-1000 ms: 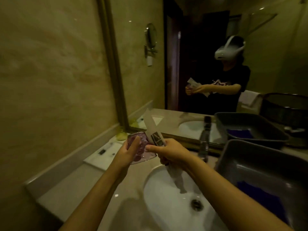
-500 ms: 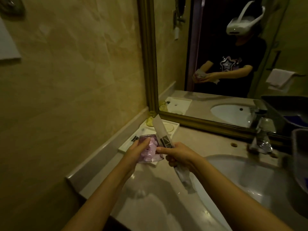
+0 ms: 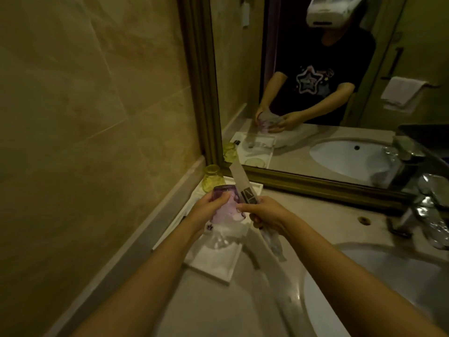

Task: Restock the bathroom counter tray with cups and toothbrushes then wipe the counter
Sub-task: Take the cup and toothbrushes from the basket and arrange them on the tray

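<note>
My left hand (image 3: 208,207) grips a purple see-through cup (image 3: 227,207), held above the white counter tray (image 3: 217,266). My right hand (image 3: 266,213) holds a wrapped toothbrush (image 3: 243,184) in a pale paper sleeve with a dark label, its upper end slanting up beside the cup. A yellow glass cup (image 3: 212,178) stands upside down at the tray's far corner against the wall. The tray lies along the left wall on the beige counter.
The white sink basin (image 3: 379,285) is sunk into the counter at right, with a chrome faucet (image 3: 422,215) behind it. A gold-framed mirror (image 3: 315,93) rises behind the counter. The marble wall (image 3: 85,117) closes the left side.
The view has swung left and down toward the tray. Both hands, still holding the cup and toothbrush, now hover over the tray; the grey bins at right have left the view.
</note>
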